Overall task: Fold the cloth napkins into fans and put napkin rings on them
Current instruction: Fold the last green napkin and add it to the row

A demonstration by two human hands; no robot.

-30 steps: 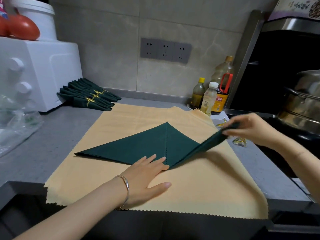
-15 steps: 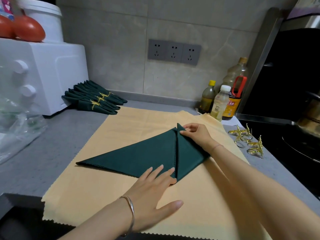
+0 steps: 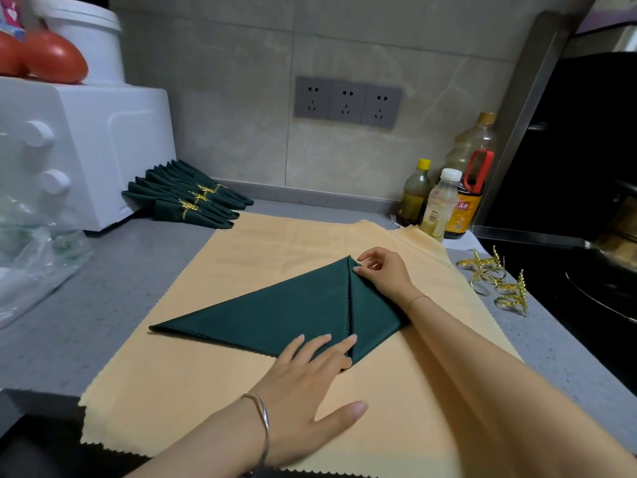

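A dark green napkin [image 3: 275, 315] lies on a tan cloth [image 3: 241, 391], its right corner folded in so a seam runs down the middle. My left hand [image 3: 310, 374] lies flat, with straight fingers pressing the napkin's bottom point. My right hand [image 3: 382, 274] pinches the folded corner at the napkin's top tip. Gold napkin rings [image 3: 496, 281] lie on the counter to the right. Finished green fans with gold rings [image 3: 189, 201] are stacked at the back left.
A white appliance [image 3: 79, 150] with tomatoes and a tub on top stands at the left, with a plastic bag [image 3: 31, 257] before it. Bottles [image 3: 444, 205] stand by the back wall. A black stove with a pot [image 3: 613, 257] is at the right.
My right hand carried the lifted right corner of the napkin over to the top tip and laid it flat. The left hand kept pressing the bottom point.
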